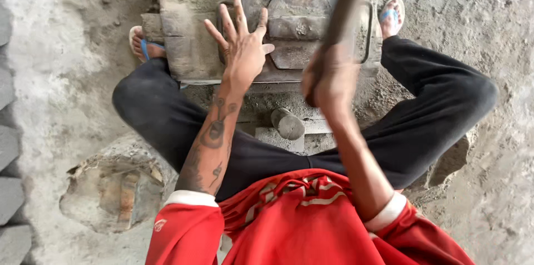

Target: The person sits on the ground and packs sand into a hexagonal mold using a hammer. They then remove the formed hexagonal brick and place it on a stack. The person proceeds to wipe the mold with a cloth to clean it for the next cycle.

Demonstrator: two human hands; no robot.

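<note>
My left hand (243, 48) is spread open, fingers apart, over the left side of a grey metal block mould (295, 20) that stands on the ground between my feet. My right hand (329, 78) is closed around a dark, blurred handle (347, 3) that rises up and away over the mould's right side. What is at the handle's far end is out of view. The mould has a raised lid plate with a side grip (368, 31). A short round peg (288, 124) stands on a small slab just in front of me.
Grey sandy ground lies all around. My legs in black trousers bend out to both sides, feet in blue sandals (391, 16) beside the mould. A broken lump of masonry (111, 187) sits at my lower left. Stacked grey blocks (8, 148) line the left edge.
</note>
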